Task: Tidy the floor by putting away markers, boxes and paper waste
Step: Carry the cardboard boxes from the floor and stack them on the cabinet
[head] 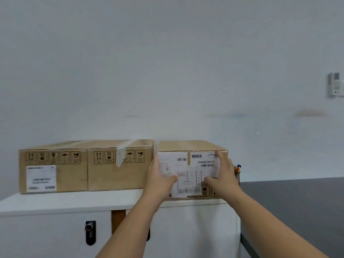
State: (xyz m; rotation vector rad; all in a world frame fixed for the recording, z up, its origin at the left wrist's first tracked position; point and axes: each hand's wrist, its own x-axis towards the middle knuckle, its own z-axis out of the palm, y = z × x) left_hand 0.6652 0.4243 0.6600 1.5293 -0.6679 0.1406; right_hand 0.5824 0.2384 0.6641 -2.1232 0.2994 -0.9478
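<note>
Nearest the camera, our two forearms reach up and forward over the front of a white cabinet [195, 229], which carries a dark lock fitting [90, 232] on its left door. Our left hand [161, 178] lies flat against the labelled front face of the right-hand cardboard box [189, 146], fingers straight along its left edge, thumb spread toward the middle. Our right hand [223, 175] presses the same face near its right edge, fingers extended upward to the top corner; neither hand curls round anything. That box sits on the cabinet top, its front at the cabinet's front edge. Just left of it, touching, stands a middle cardboard box [119, 175] with loose clear tape, and a left cardboard box [70, 175] beside that. Behind the right hand, coloured markers [237, 168] stick up; their holder is mostly hidden. Farther right runs a dark grey tabletop [297, 198]. Beyond is a pale wall [167, 71] with a small wall unit [336, 84], too blurred to identify.
</note>
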